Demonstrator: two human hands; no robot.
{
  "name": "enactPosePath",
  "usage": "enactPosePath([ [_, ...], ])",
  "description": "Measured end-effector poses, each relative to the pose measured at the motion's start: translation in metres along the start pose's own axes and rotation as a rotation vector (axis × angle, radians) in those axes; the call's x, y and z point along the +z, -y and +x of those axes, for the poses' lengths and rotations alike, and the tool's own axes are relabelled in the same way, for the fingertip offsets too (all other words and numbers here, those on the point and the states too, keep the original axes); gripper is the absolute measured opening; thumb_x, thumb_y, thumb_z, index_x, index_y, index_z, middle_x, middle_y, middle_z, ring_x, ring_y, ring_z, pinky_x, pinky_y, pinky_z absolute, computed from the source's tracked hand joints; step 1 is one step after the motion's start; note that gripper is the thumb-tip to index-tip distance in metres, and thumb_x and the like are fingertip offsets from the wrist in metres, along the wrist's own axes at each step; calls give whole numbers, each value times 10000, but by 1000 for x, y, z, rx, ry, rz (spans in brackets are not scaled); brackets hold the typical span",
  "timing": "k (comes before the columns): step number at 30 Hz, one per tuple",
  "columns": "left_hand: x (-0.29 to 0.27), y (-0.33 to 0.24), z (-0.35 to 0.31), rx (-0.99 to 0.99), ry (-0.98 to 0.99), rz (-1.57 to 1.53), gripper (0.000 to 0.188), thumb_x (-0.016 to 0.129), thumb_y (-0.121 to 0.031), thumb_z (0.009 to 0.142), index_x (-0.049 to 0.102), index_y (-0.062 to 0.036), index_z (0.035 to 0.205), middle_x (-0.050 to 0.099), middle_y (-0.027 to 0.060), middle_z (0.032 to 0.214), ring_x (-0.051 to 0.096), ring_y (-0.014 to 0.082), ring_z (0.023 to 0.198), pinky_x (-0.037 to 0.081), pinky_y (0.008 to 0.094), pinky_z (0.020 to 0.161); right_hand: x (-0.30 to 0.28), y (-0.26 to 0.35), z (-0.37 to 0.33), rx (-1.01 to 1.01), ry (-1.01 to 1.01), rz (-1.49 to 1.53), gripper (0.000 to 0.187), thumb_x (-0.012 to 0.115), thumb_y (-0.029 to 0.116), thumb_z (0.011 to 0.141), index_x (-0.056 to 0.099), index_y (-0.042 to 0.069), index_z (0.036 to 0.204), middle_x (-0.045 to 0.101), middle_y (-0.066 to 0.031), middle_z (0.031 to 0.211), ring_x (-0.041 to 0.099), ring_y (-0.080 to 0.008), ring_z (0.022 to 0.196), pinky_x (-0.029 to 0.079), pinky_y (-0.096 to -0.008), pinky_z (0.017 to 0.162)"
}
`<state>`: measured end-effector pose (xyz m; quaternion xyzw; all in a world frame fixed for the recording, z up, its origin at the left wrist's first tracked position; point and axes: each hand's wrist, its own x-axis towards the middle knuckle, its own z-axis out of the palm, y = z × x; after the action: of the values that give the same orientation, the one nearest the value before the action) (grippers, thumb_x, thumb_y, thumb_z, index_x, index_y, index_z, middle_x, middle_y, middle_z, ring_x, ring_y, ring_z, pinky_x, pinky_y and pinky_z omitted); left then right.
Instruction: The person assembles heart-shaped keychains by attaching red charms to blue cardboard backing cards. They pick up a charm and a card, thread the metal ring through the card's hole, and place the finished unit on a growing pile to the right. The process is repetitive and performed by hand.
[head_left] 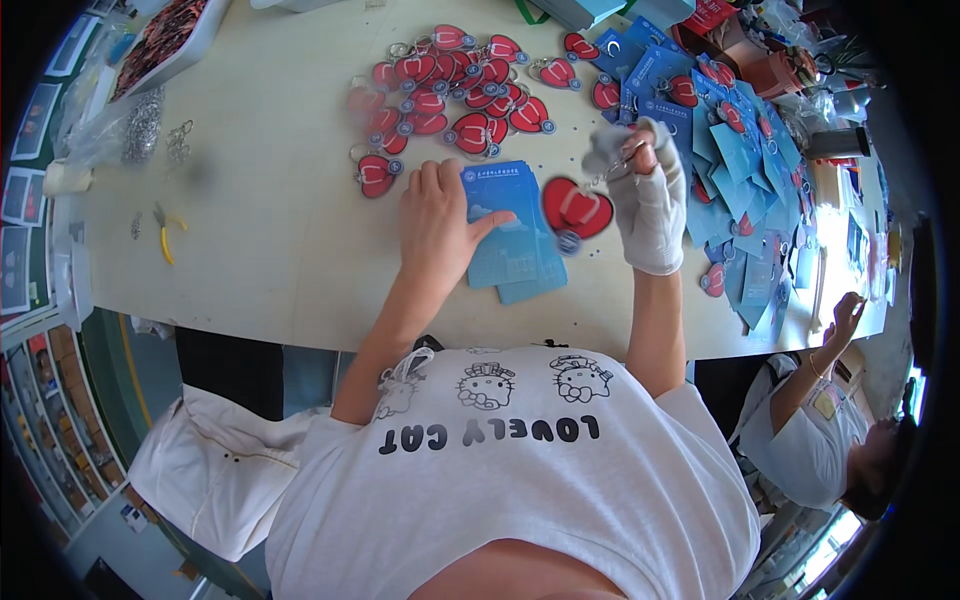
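Observation:
My left hand (437,220) is at the left edge of a small stack of blue cards (505,255); its fingers are bent and its thumb lies across the top card. The lower cards stick out unevenly toward me. My right hand (652,215), in a white glove with bare fingertips, pinches the metal ring of a keychain. From it hangs a red heart-shaped keychain (577,208) with a small round blue-grey tag, just right of the stack and slightly blurred. Beyond the stack lies a loose pile of similar red keychains (415,68).
At the right spreads a heap of blue cards (735,165) with red keychains among them. Yellow-handled pliers (165,236) and a clear bag of metal parts (143,125) lie left, below a white tray (208,45). A co-worker (815,425) sits at the right.

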<state>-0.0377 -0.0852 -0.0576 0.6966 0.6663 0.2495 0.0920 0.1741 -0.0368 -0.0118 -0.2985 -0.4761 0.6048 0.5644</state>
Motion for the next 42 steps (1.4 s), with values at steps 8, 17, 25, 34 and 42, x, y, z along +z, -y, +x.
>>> enactPosePath([
  [8,15,10,10,-46,-54,-281,480,830,-171,646,483,-37,949,540,83,835,534,225,833,437,342,717,15,-40,-25,456,210,-294,119,525,101,913,582,1,944,606,-23,747,549,-64,627,467,-225,621],
  [17,-3,14,17,-185,-117,-693,203,732,-89,794,561,-24,882,650,75,906,535,53,738,405,190,634,24,-25,-22,578,183,-379,122,588,96,867,643,-9,897,621,5,716,543,-32,573,436,-206,478],
  [25,-25,-6,15,-280,-157,-1286,170,673,-114,871,544,-15,921,569,16,899,533,67,793,428,206,710,53,-9,-10,379,-115,-240,129,673,89,823,699,-16,893,636,-10,722,554,-46,601,498,-202,511],
  [34,-31,-31,18,-241,-101,-1588,226,701,15,802,607,26,1008,637,54,942,597,91,879,487,224,802,79,10,-1,339,-215,-147,119,685,42,804,677,-35,895,659,-49,763,610,-82,648,542,-229,535],
  [42,-38,-36,16,-211,-163,-1628,233,699,-7,815,606,22,1027,627,51,957,595,101,894,481,234,801,75,18,3,214,-111,-147,96,653,36,807,648,-43,861,673,-73,792,628,-101,665,550,-246,571],
])
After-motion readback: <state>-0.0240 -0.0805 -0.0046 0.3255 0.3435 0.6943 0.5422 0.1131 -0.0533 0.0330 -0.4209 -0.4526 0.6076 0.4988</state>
